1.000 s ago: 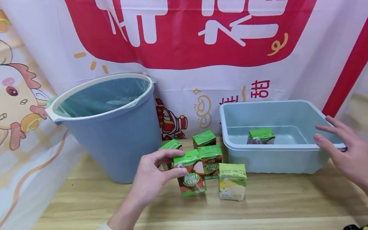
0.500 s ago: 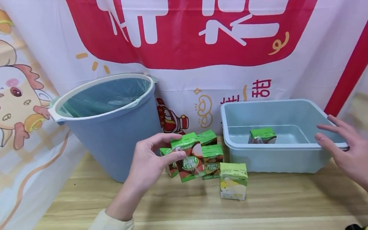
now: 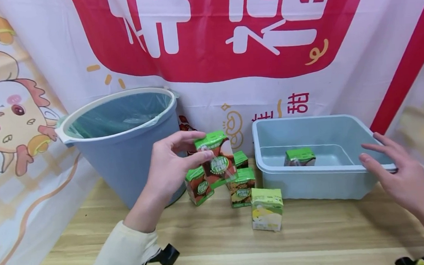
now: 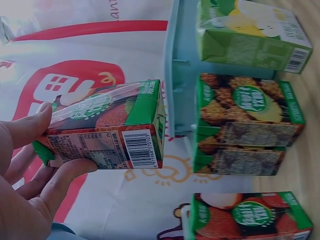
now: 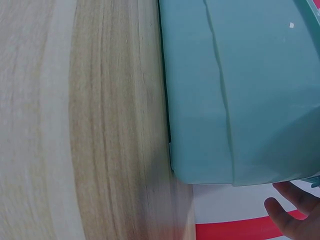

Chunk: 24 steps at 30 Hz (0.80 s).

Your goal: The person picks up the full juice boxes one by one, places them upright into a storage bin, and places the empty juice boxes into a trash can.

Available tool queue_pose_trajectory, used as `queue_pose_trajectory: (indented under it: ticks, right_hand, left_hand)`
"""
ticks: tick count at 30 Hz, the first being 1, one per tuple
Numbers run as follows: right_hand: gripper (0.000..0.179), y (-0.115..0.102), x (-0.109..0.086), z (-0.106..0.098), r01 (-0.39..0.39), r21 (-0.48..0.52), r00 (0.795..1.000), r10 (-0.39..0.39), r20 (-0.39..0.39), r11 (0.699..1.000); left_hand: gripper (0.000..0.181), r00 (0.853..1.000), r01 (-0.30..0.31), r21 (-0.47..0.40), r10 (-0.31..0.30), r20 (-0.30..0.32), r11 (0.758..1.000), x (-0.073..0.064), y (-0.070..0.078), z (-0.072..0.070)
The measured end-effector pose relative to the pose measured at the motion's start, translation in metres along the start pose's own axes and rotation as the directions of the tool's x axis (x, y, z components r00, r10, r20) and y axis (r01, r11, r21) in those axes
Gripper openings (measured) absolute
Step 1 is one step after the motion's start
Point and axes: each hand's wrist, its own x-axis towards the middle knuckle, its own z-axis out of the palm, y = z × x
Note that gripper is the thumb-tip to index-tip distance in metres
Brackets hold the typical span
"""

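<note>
My left hand [image 3: 168,164] pinches a red-and-green juice box [image 3: 219,158] between thumb and fingers, raised above the table and slightly tilted. In the left wrist view, the barcode side of this juice box faces the camera. Below it, another red juice box [image 3: 200,186] stands by the bin. Two brown-and-green juice boxes [image 4: 250,97] stand one behind the other, and a yellow-green juice box [image 3: 266,210] is in front. My right hand [image 3: 403,172] is at the right rim of a pale blue basin [image 3: 311,185], fingers spread. One green-topped juice box [image 3: 300,157] sits in the basin.
A tall blue bin [image 3: 136,162] lined with a clear bag stands at the left. Behind everything hangs a white-and-red printed cloth [image 3: 208,73]. The wooden table [image 3: 219,243] runs along the front.
My left hand has lifted the red juice box up from the group, uncovering the other red juice box behind it. The right hand stays at the basin's rim.
</note>
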Motion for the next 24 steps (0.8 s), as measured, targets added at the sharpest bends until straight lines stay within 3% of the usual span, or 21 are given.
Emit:
queue_pose_trajectory:
  ticks: [10, 18, 24]
  right_hand:
    - [0.054, 0.000, 0.000, 0.000, 0.006, -0.005, 1.000, -0.006, -0.004, 1.000]
    - [0.056, -0.002, 0.001, 0.002, -0.008, -0.008, 1.000, 0.008, 0.000, 1.000]
    - [0.055, 0.000, 0.001, 0.002, -0.003, -0.004, 1.000, 0.003, -0.010, 1.000]
  left_hand:
    - [0.038, 0.999, -0.027, -0.038, 0.026, -0.029, 0.999, 0.021, 0.017, -0.004]
    - [0.038, 0.997, -0.069, -0.091, 0.066, -0.037, 0.994, 0.036, 0.019, -0.001]
    - [0.037, 0.997, -0.069, -0.129, 0.063, -0.051, 0.989, 0.043, 0.017, 0.010]
